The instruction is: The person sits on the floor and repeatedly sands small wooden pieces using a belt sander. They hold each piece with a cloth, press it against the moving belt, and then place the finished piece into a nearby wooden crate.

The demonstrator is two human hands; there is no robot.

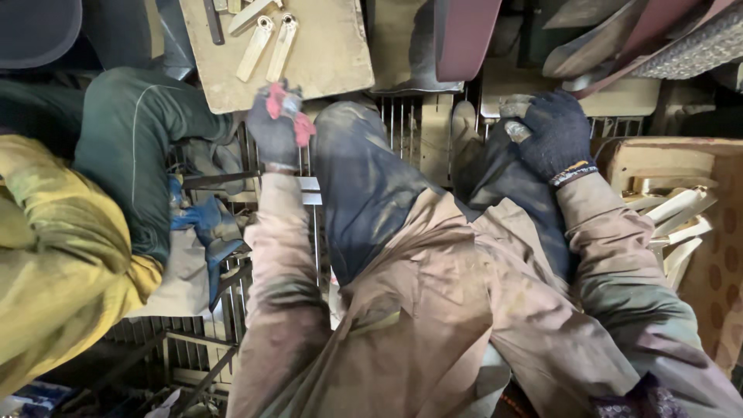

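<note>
**Gloved hands at a dusty sanding station**

Here, the person sits with both knees up, dark trousers coated in pale dust, and a brown apron (433, 294) spread across the lap. The left hand (277, 128), in a grey glove with red fingertips, is raised at the near edge of a worn wooden board (325, 54); its fingers are curled in, but I cannot tell whether they pinch anything. On that board lie 2 pale wooden pieces (267, 46), long and flat, each with a rounded end and a hole, set side by side and nearly touching, just above the left hand. More pale strips and a dark bar lie at the board's top edge.

The right hand (553, 131), in a dark knitted glove with a striped cuff, rests on the right knee and is clenched around a small grey object (515, 128), too blurred to identify.

Beside the right forearm stands a wooden crate (658, 159) holding a loose heap of pale wooden blanks (677, 220), stacked at crossing angles and reaching up to its rim.

Behind the knees a reddish sanding belt (464, 35) hangs down, and more belts and a patterned sheet lie at the upper right. A metal grate (402, 124) shows beneath the legs. At left another person (70, 232) crouches close, in a green sleeve and a yellow garment.
</note>
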